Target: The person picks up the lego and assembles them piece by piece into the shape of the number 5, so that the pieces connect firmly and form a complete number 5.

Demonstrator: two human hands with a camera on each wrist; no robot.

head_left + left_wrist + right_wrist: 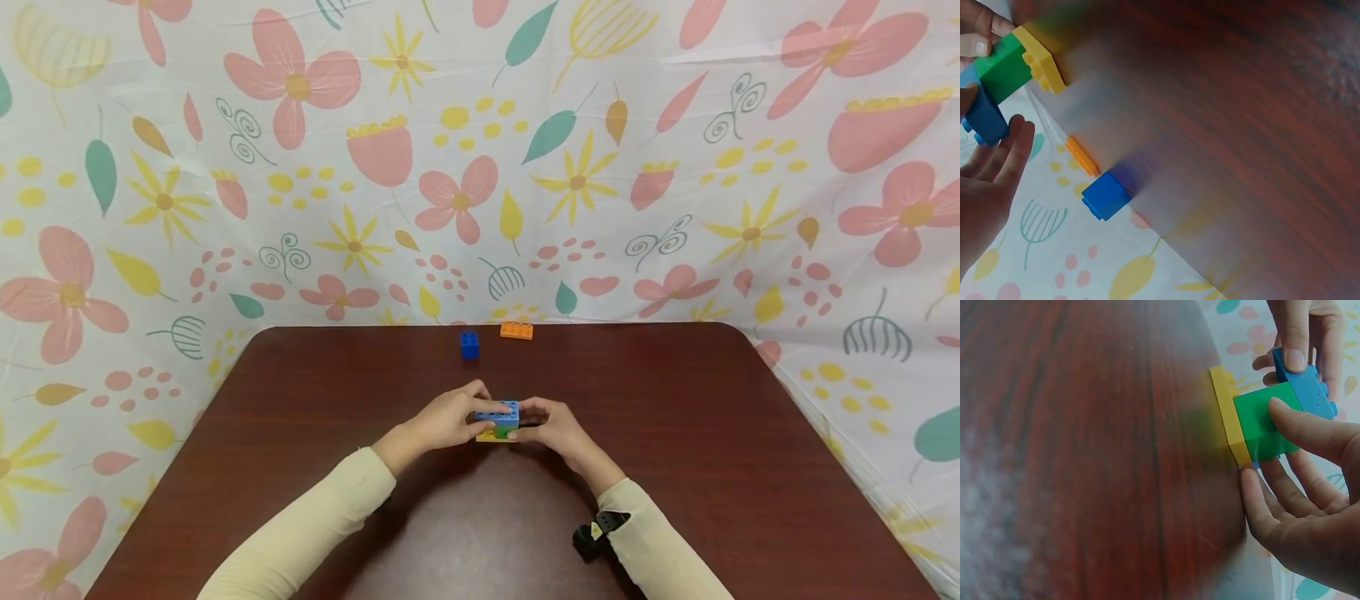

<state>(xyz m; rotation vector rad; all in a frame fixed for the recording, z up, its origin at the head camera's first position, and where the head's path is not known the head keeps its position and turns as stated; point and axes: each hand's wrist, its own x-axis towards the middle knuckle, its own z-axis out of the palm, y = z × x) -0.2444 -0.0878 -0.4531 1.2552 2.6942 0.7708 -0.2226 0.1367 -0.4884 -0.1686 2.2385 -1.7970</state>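
Note:
A small stack of toy building bricks stands mid-table in the head view. At its bottom is a flat yellow brick (1229, 415), with a green brick (1257, 428) on one end. A light blue brick (1310, 394) sits on top and juts past the green one. My left hand (450, 415) pinches the jutting end of the light blue brick. From the other side, my right hand (558, 431) grips the green brick, thumb on its near face. A bit of blue shows behind the green brick in the right wrist view; its shape is hidden.
A dark blue brick (469, 345) stands near the table's far edge. To its right an orange flat brick (517, 331) lies by that edge. Behind the brown table (337, 367) hangs a flowered cloth (300, 208). A black device (592, 537) is at the right wrist.

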